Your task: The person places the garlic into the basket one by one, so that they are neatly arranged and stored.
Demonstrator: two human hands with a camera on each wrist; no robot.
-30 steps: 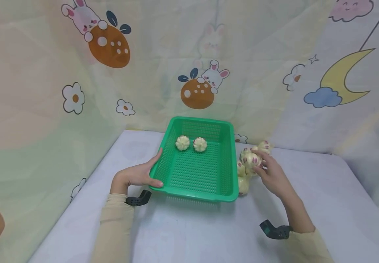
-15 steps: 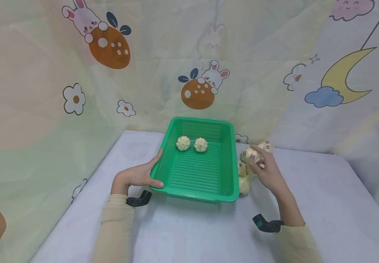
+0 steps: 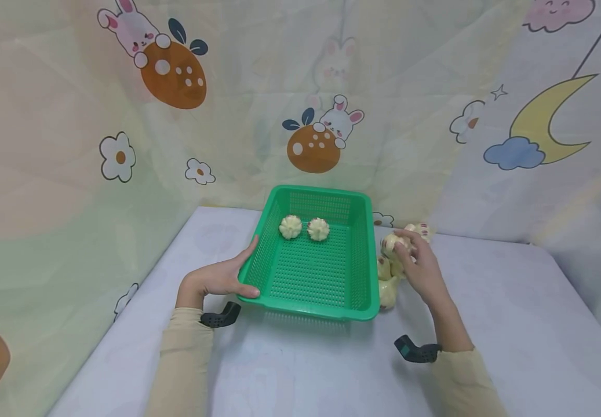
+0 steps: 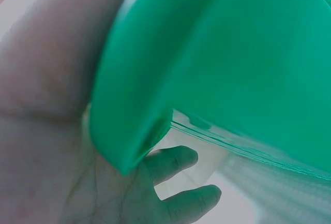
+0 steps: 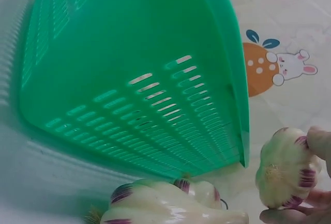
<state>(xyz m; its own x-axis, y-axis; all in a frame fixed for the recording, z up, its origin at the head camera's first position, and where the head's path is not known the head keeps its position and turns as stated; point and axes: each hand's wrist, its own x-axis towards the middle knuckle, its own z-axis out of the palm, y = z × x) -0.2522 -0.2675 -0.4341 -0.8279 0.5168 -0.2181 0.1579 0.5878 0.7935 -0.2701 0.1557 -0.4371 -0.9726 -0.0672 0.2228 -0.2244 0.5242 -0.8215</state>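
My left hand (image 3: 219, 277) holds the left side of a green plastic basket (image 3: 368, 313) near its front corner. In the left wrist view, two fingers (image 4: 191, 203) show below the basket's rim. Two garlic bulbs (image 3: 318, 229) sit apart in the basket, toward its back left. Just beyond the basket's right side, my right hand (image 3: 425, 275) pinches a whitish garlic bulb with purple streaks (image 5: 284, 169) between thumb and fingertips. More garlic bulbs (image 3: 386, 292) lie on the table against that side, partly hidden by the basket and the hand.
A white-covered table (image 3: 310, 370) carries everything. Behind it hangs a cloth backdrop (image 3: 410, 145) printed with rabbits, flowers and a moon. Black wrist cameras (image 3: 417, 350) stick out inward from both wrists.
My right hand has lifted the garlic bulb a little off the others and shifted slightly left, its wrist coming inward. The left hand and the basket stay put.
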